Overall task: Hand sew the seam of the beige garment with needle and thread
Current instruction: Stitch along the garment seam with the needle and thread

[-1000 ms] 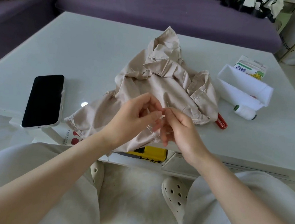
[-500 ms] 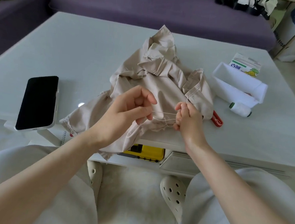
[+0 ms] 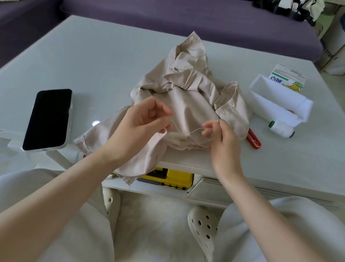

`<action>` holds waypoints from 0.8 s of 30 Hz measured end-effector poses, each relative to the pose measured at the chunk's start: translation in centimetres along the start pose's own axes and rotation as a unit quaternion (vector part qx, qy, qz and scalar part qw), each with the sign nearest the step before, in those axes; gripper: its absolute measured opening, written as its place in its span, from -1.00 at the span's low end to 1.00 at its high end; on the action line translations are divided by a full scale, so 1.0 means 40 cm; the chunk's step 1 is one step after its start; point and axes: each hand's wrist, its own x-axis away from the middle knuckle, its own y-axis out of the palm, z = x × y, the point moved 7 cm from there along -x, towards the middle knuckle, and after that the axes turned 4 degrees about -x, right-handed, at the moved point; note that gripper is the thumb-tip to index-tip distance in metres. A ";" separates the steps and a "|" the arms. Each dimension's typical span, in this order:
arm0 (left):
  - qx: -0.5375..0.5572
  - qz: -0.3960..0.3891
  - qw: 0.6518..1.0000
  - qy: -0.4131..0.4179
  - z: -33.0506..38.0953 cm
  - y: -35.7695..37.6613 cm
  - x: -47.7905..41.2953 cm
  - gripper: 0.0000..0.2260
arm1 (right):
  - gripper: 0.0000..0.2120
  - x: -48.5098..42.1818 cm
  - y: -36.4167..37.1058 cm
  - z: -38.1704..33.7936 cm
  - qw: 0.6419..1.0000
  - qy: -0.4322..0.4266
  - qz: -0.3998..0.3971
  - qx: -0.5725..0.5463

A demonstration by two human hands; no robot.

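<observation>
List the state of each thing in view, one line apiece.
Garment, crumpled on the table, near edge hanging over.
Thread, slack loop between both hands.
Left hand, pinching thread.
Right hand, pinching thread.
Needle, not discernible.
Phone, face up, screen dark.
Spool, lying on its side.
White box, open.

Matt, creased cloth garment [image 3: 190, 105]; fine matt thread [image 3: 197, 129]; glossy smooth tabletop [image 3: 94, 62]; glassy black phone [image 3: 48, 119] at nine o'clock.

Light grey trousers [image 3: 27, 202], cream perforated clogs [image 3: 201, 224]
</observation>
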 end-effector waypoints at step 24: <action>-0.164 0.002 0.980 -0.114 -0.098 0.010 -0.001 -0.84 | -0.87 0.064 0.083 -0.085 0.947 -0.229 -0.185 0.127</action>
